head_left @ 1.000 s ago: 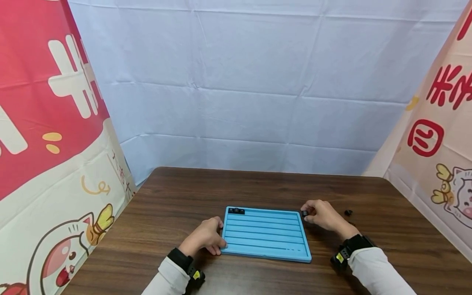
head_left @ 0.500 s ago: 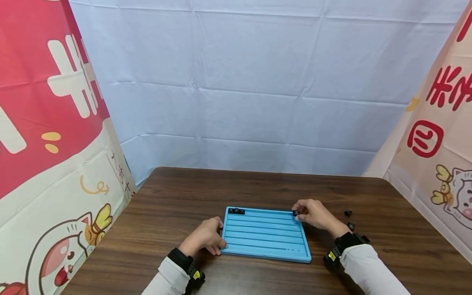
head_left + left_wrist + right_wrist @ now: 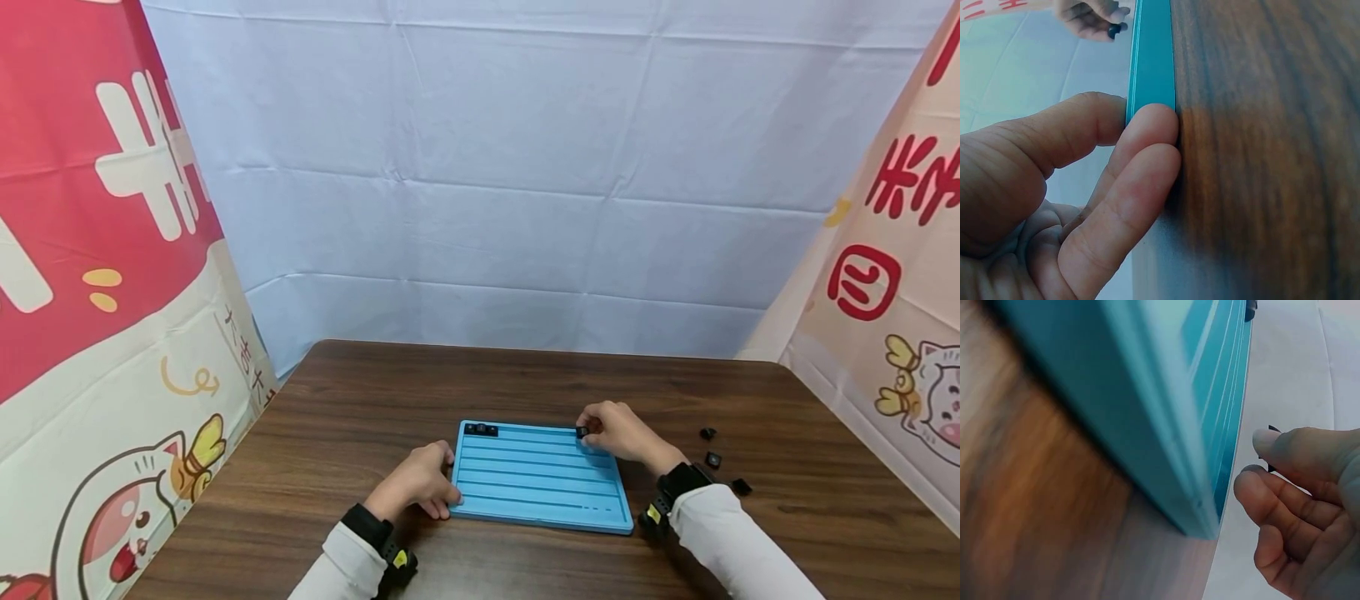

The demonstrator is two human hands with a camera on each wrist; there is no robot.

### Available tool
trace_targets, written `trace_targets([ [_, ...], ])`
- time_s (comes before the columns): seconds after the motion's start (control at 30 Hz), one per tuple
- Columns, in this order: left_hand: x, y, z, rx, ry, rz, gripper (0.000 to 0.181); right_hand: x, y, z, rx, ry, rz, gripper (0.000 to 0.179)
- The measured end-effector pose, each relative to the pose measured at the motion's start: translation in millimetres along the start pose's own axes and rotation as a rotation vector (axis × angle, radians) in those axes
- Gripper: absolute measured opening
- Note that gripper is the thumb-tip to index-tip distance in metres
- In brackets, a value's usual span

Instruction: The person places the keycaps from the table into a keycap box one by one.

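My left hand [image 3: 420, 482] grips the left edge of a shallow blue tray [image 3: 540, 523] with ridged rows. In the left wrist view its fingertips [image 3: 1150, 125] lie against the tray's side wall [image 3: 1154, 56]. My right hand [image 3: 621, 433] pinches a small black keycap [image 3: 582, 432] between thumb and fingers, over the right part of the tray's top row. The right wrist view shows only slivers of that keycap [image 3: 1274, 429] behind the thumb [image 3: 1304, 447]. A short run of black keycaps [image 3: 481, 430] sits in the tray's top left corner.
Three loose black pieces lie right of the tray: a far one [image 3: 707, 433], a middle one [image 3: 713, 460] and a near one [image 3: 741, 487] beside the right wrist. The brown wooden table [image 3: 360, 392] has cloth hanging behind and at both sides.
My right hand has carried the keycap leftward from beyond the tray's right edge to over its top row. Loose pieces by the right wrist have come into view. The left hand stays put.
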State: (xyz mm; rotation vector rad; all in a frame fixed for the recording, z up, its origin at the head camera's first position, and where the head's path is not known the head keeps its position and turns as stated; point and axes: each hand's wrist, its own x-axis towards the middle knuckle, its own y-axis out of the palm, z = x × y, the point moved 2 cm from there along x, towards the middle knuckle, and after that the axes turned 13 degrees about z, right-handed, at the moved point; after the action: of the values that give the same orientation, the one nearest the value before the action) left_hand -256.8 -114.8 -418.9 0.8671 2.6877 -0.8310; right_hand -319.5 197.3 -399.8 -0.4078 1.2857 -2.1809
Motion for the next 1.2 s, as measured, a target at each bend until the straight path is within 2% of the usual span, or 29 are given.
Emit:
trace_targets([
  [0.23,1.5,-0.4,1.2,0.005,0.0,-0.004,0.046,11.7,1.9,14.2,-0.05,-0.052,0.013,0.012],
  [0.47,2.3,-0.8,1.0,0.01,0.006,-0.009,0.045,23.1,5.0,26.3,-0.069,-0.054,0.058,0.013],
  [1.2,0.3,-1.7,2.5,0.008,0.011,-0.004,0.046,53.7,16.6,42.3,-0.008,-0.034,0.126,0.012],
])
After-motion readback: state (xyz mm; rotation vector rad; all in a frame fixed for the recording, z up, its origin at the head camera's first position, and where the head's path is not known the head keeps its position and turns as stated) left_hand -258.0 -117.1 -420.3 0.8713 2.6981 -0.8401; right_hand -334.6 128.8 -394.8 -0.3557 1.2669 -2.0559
